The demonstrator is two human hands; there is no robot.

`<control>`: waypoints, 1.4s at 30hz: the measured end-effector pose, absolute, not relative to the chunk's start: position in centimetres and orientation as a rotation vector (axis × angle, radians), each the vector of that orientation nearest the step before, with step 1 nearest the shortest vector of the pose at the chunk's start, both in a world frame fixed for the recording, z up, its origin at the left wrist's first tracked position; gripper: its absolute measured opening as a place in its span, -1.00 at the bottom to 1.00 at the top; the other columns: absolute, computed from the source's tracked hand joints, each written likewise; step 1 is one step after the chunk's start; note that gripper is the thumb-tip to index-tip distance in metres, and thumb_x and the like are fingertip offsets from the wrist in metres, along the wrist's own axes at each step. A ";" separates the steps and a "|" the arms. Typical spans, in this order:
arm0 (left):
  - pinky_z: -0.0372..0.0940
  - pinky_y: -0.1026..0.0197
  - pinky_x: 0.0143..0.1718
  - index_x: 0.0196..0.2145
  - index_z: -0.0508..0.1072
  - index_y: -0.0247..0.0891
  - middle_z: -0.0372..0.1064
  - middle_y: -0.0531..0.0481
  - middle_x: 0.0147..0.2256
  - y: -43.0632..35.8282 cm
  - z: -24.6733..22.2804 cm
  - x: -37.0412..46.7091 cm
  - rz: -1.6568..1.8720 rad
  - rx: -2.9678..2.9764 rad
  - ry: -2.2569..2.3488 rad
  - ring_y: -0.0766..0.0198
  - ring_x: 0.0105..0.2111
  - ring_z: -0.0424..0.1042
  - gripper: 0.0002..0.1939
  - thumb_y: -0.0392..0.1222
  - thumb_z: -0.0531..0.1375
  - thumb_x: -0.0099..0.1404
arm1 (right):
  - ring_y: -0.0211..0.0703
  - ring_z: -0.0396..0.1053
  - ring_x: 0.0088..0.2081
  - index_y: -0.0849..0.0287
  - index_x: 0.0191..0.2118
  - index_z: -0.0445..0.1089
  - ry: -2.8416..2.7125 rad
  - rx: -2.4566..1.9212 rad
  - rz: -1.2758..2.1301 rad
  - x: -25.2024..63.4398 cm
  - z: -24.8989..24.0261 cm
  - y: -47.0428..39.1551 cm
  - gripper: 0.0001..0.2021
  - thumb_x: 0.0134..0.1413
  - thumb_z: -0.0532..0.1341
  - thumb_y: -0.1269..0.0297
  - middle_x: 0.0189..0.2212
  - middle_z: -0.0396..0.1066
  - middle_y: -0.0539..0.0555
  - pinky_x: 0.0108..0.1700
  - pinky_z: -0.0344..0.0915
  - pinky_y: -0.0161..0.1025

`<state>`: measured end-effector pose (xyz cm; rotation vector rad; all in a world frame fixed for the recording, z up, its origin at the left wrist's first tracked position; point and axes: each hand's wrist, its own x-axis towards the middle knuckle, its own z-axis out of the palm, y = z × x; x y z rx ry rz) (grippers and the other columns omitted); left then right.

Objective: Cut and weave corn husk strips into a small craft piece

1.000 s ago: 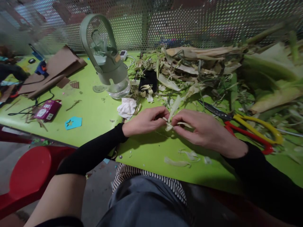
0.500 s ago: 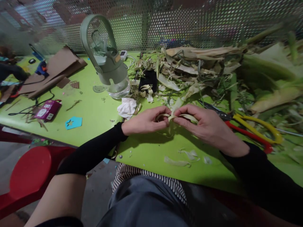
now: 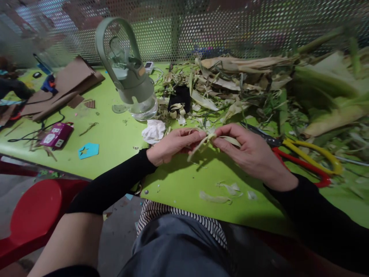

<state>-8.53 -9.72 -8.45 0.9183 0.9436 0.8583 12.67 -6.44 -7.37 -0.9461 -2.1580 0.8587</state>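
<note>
Pale green corn husk strips (image 3: 200,147) are pinched between my two hands above the green table (image 3: 115,142). My left hand (image 3: 175,145) grips them from the left, thumb on top, its fingertips partly hidden. From the right, my right hand (image 3: 248,153) pinches the husk where the strips meet, and one strip loops beside its fingers. Loose husk scraps (image 3: 215,197) lie in front of my hands. Just right of my right hand are scissors with yellow and red handles (image 3: 307,154). A crumpled white tissue (image 3: 153,131) lies beyond my left wrist.
A large heap of corn husks (image 3: 239,82) spreads across the back right. At the back left stand a green-lidded water bottle (image 3: 135,82) and brown cardboard (image 3: 67,82). A purple box (image 3: 57,135) and a blue paper piece (image 3: 88,151) lie left; a red stool (image 3: 37,207) stands below.
The husk strip that pointed away from me now slants toward me on the left, below my left fingers. My left thumb has shifted up to the knot-like middle.
</note>
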 end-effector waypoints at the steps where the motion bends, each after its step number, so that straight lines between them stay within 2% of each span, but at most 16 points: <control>1: 0.21 0.38 -0.48 -0.36 0.44 -0.28 0.35 0.11 -0.45 -9.8 -8.4 -8.5 0.872 0.922 0.949 0.49 -0.50 0.26 -0.63 0.07 0.41 0.23 | -0.06 0.52 -0.29 0.07 -0.20 0.47 -2.160 -0.955 0.862 12.6 -7.3 -6.5 -0.77 0.31 0.24 0.02 -0.29 0.57 0.07 -0.27 0.45 -0.13; 6: 0.29 0.41 -0.37 -0.27 0.49 -0.29 0.45 0.08 -0.35 -9.8 -8.5 -8.6 0.859 0.954 0.908 0.49 -0.41 0.38 -0.76 -0.09 0.39 0.27 | -0.07 0.51 -0.30 0.06 -0.21 0.47 -2.153 -0.975 0.854 12.7 -7.3 -6.3 -0.79 0.31 0.24 0.04 -0.28 0.59 0.07 -0.30 0.43 -0.14; 8: 0.30 0.40 -0.37 -0.24 0.49 -0.29 0.46 0.07 -0.32 -9.8 -8.6 -8.5 0.896 0.979 0.893 0.47 -0.36 0.43 -0.75 -0.12 0.41 0.23 | -0.08 0.51 -0.32 0.07 -0.21 0.47 -2.129 -0.982 0.856 12.6 -7.3 -6.3 -0.79 0.30 0.26 0.05 -0.29 0.59 0.06 -0.32 0.42 -0.15; 11: 0.33 0.36 -0.35 -0.20 0.51 -0.32 0.48 0.02 -0.27 -9.8 -8.9 -8.3 0.897 0.995 0.888 0.41 -0.32 0.48 -0.65 -0.07 0.46 0.17 | -0.07 0.52 -0.31 0.08 -0.22 0.47 -2.115 -0.986 0.887 12.5 -7.4 -6.4 -0.79 0.28 0.27 0.05 -0.29 0.59 0.06 -0.32 0.43 -0.16; 14: 0.40 0.29 -0.28 -0.23 0.52 -0.37 0.50 -0.02 -0.28 -9.6 -9.1 -8.1 0.843 0.984 0.865 0.38 -0.29 0.49 -0.63 -0.02 0.45 0.18 | -0.06 0.53 -0.28 0.08 -0.22 0.49 -2.113 -0.984 0.902 12.3 -7.6 -6.5 -0.76 0.28 0.28 0.02 -0.29 0.59 0.06 -0.32 0.44 -0.16; 17: 0.44 0.23 -0.20 -0.21 0.50 -0.38 0.49 -0.03 -0.27 -9.5 -9.4 -8.1 0.854 0.973 0.855 0.36 -0.27 0.52 -0.69 -0.08 0.41 0.25 | -0.05 0.54 -0.28 0.07 -0.19 0.50 -2.131 -0.958 0.850 12.3 -7.7 -6.5 -0.76 0.29 0.27 0.01 -0.28 0.60 0.06 -0.27 0.45 -0.13; 20: 0.45 0.24 -0.24 -0.19 0.43 -0.35 0.46 -0.01 -0.25 -9.6 -9.6 -8.0 0.896 0.963 0.870 0.38 -0.30 0.52 -0.76 -0.17 0.36 0.30 | -0.06 0.52 -0.30 0.06 -0.18 0.49 -2.176 -0.926 0.813 12.3 -7.6 -6.5 -0.78 0.31 0.26 0.02 -0.30 0.58 0.05 -0.26 0.44 -0.12; 25: 0.45 0.30 -0.30 -0.22 0.33 -0.29 0.34 0.10 -0.31 -10.1 -9.3 -7.9 0.947 1.072 0.928 0.47 -0.40 0.44 -0.80 -0.19 0.29 0.36 | 0.00 0.49 -0.26 0.02 -0.20 0.46 -2.215 -0.868 0.545 12.3 -7.4 -6.4 -0.86 0.30 0.27 0.09 -0.29 0.53 0.07 -0.22 0.40 -0.07; 29: 0.46 0.28 -0.27 -0.19 0.32 -0.28 0.38 0.02 -0.20 -10.1 -9.3 -7.9 0.920 1.121 0.937 0.41 -0.31 0.49 -0.85 -0.18 0.23 0.42 | 0.01 0.46 -0.30 0.04 -0.31 0.40 -2.288 -0.863 0.472 12.4 -7.3 -6.3 -0.82 0.33 0.22 0.13 -0.34 0.52 0.09 -0.25 0.35 -0.06; 32: 0.44 0.26 -0.21 -0.13 0.35 -0.28 0.42 0.00 -0.18 -9.9 -9.6 -8.0 0.958 1.159 0.911 0.41 -0.29 0.49 -0.87 -0.20 0.21 0.44 | 0.00 0.45 -0.33 0.09 -0.26 0.42 -2.292 -0.890 0.435 12.5 -7.2 -6.3 -0.83 0.32 0.22 0.13 -0.33 0.55 0.12 -0.26 0.32 -0.06; 35: 0.40 0.25 -0.17 -0.13 0.38 -0.27 0.43 0.03 -0.24 -9.7 -10.2 -8.2 0.989 1.190 0.854 0.40 -0.30 0.47 -0.85 -0.19 0.25 0.43 | -0.01 0.46 -0.31 0.12 -0.21 0.43 -2.284 -0.946 0.481 12.5 -7.0 -6.5 -0.78 0.31 0.22 0.07 -0.31 0.56 0.13 -0.25 0.33 -0.07; 39: 0.37 0.21 -0.10 -0.11 0.42 -0.26 0.45 0.02 -0.23 -9.6 -10.7 -8.2 1.008 1.132 0.784 0.35 -0.24 0.48 -0.80 -0.15 0.30 0.39 | -0.04 0.46 -0.36 0.10 -0.17 0.43 -2.267 -1.032 0.738 12.5 -6.8 -6.7 -0.70 0.31 0.22 -0.05 -0.32 0.56 0.10 -0.35 0.30 -0.14; 42: 0.34 0.21 -0.09 -0.12 0.45 -0.26 0.46 0.03 -0.24 -9.6 -10.7 -8.1 1.026 1.111 0.774 0.34 -0.24 0.46 -0.77 -0.13 0.34 0.35 | -0.02 0.45 -0.35 0.07 -0.25 0.43 -2.245 -1.069 0.763 12.5 -6.9 -6.7 -0.71 0.29 0.23 -0.06 -0.34 0.53 0.10 -0.35 0.29 -0.13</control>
